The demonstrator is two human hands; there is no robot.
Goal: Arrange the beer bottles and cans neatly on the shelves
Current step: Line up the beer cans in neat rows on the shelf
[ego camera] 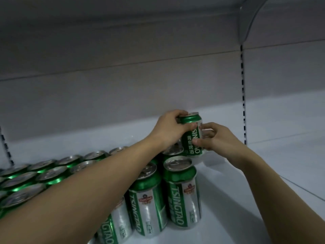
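Both hands on one green Tsingtao can (192,136) at far end of the rows, left hand (168,128) curled round its rim, right hand (213,136) pinching its side, w/ packed cans (51,173) filling shelf (263,173) left, right half bare, so approx halfway.

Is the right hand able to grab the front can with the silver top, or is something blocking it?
Probably yes. The front can stands at the open right end of its row, bare shelf beside it. But the right hand is busy holding the far can.
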